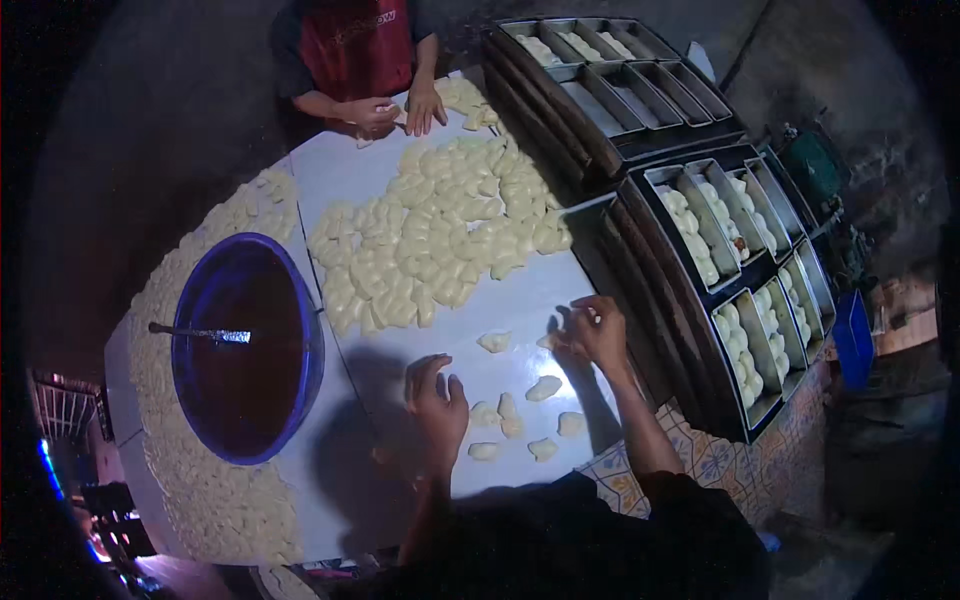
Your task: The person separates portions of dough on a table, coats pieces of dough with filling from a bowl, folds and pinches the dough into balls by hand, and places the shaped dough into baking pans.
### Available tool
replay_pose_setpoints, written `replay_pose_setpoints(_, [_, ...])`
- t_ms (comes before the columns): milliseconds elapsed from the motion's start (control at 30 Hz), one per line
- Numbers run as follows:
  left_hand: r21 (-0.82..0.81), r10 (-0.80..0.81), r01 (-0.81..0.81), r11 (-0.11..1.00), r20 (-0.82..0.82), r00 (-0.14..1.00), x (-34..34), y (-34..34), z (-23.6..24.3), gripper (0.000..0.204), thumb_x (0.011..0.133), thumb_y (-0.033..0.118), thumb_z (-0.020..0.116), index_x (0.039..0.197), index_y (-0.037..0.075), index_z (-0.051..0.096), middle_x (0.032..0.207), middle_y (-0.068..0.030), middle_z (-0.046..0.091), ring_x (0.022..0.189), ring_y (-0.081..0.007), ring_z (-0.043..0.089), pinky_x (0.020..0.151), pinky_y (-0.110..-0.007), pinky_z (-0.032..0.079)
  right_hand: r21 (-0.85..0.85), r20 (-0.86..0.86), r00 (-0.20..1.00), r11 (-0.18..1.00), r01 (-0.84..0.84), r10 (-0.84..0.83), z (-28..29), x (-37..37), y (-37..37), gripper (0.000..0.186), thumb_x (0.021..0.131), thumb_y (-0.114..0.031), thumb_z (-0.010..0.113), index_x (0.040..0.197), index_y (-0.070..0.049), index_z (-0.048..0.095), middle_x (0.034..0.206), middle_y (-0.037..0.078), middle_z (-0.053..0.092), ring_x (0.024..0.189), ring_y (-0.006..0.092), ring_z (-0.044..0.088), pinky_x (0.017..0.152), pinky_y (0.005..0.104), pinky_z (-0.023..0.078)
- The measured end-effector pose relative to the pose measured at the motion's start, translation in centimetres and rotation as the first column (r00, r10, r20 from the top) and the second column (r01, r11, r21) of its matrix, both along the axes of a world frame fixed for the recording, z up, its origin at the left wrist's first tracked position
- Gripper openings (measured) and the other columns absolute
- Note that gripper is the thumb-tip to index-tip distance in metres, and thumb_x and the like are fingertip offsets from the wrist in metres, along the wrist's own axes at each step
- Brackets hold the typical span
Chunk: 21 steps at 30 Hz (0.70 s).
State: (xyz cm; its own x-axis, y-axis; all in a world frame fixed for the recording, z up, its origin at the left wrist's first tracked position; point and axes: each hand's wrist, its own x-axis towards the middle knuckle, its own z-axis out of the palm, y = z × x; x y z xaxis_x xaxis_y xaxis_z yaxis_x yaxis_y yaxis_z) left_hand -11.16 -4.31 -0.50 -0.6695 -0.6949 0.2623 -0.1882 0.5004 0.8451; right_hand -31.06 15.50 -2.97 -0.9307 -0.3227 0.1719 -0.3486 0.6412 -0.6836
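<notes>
My left hand (437,412) hovers over the white tabletop, fingers bent and apart from the thumb, with nothing seen in it. To its right, my right hand (598,338) is above the table with loosely curled fingers and nothing visible in its grip. A pale dough piece (547,342) lies just beside its fingers, partly in shadow. Between my hands sits another dough piece (494,342). Several more small lumps, among them a dough piece (543,388), are scattered nearer to me. Beyond them spreads a broad mass of dough pieces (430,230).
A blue basin (313,345) with dark contents and a metal-ended tool (200,332) stands at left, dough bits (220,510) around it. On the right are stacked metal loaf pans (705,225), many holding dough. Across the table, a person's hands (425,105) work at dough.
</notes>
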Motion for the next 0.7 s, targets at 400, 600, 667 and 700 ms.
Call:
replay_pose_setpoints(400, [0.05, 0.023, -0.028, 0.998, 0.098, 0.995, -1.6, -3.1, -1.4, 0.023, 0.081, -0.004, 0.052, 0.102, 0.001, 0.06, 0.103, -0.0127, 0.06, 0.101, -0.0271, 0.058, 0.092, -0.037, 0.043, -0.648, 0.376, 0.695, 0.71, -0.275, 0.612, 0.0, 4.0, -10.0, 0.017, 0.074, -0.01, 0.071, 0.088, -0.004, 0.062, 0.078, 0.002, 0.061, 0.073, 0.0084, 0.053, 0.066, 0.0266, 0.045])
replay_pose_setpoints(600, [0.191, 0.103, -0.083, 0.978, -0.097, 0.99, 1.1, -3.7, -2.7, 0.019, 0.085, 0.0, 0.045, 0.098, 0.0, 0.06, 0.095, -0.009, 0.061, 0.095, -0.0182, 0.059, 0.084, -0.032, 0.046, -0.189, 0.213, 0.692, 0.724, -0.663, 0.69, 1.1, 7.6, -6.9, 0.034, 0.088, -0.022, 0.065, 0.117, -0.005, 0.063, 0.11, 0.016, 0.057, 0.097, 0.025, 0.058, 0.081, 0.0345, 0.048])
replay_pose_setpoints(667, [0.1, 0.103, -0.101, 0.99, -0.016, 0.995, 0.2, -3.7, -2.0, 0.02, 0.082, -0.004, 0.047, 0.095, 0.001, 0.062, 0.096, -0.0115, 0.064, 0.092, -0.0228, 0.062, 0.084, -0.033, 0.047, -0.266, 0.368, 0.827, 0.9, -0.345, 0.426, 2.0, 6.1, -8.0, 0.034, 0.088, -0.018, 0.061, 0.117, -0.002, 0.062, 0.113, 0.021, 0.059, 0.098, 0.0273, 0.061, 0.082, 0.0336, 0.05])
replay_pose_setpoints(700, [0.109, 0.079, -0.076, 0.991, -0.027, 0.997, -1.2, -3.3, -2.1, 0.02, 0.082, -0.004, 0.047, 0.095, 0.001, 0.062, 0.096, -0.0115, 0.064, 0.092, -0.0228, 0.062, 0.084, -0.033, 0.047, -0.332, 0.396, 0.867, 0.928, -0.171, 0.302, 1.8, 3.7, -8.1, 0.03, 0.085, -0.013, 0.061, 0.111, 0.002, 0.064, 0.091, 0.015, 0.068, 0.076, 0.0157, 0.063, 0.072, 0.0289, 0.05])
